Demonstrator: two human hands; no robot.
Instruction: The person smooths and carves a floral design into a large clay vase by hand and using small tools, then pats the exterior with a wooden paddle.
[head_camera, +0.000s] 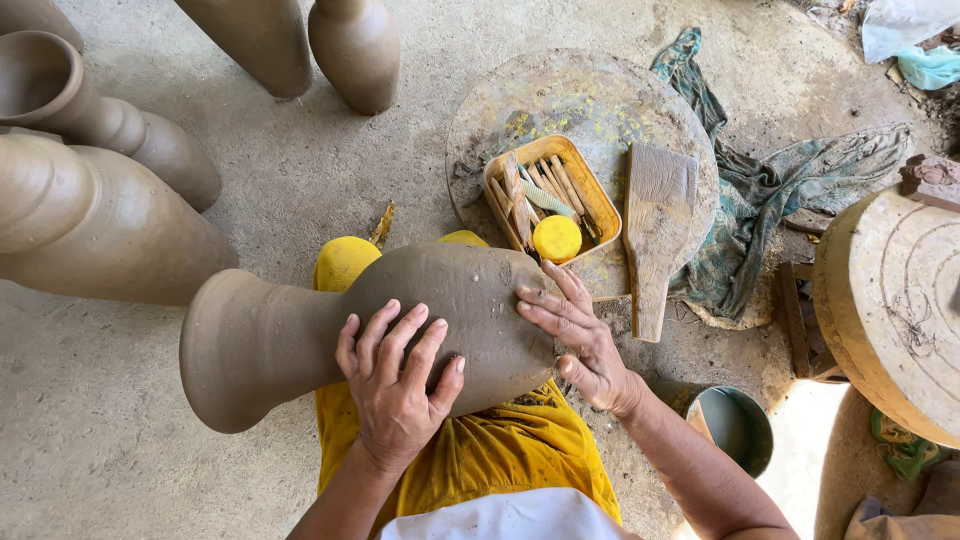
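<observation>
Pressing left hand (392, 385) and right hand (575, 335) against clay vase (300, 325).

Both hands — left hand (395, 385), right hand (575, 335) — press a clay vase (300, 325) lying across the lap.

- Soft, even daylight fills the scene; shadows are faint and diffuse.
- A bright sunlit patch on the floor (800, 440) at lower right is nearly washed out.
- Focus is sharp across the centre.
- Wide-angle bending stretches the pots (90, 200) at the left edge.
</observation>
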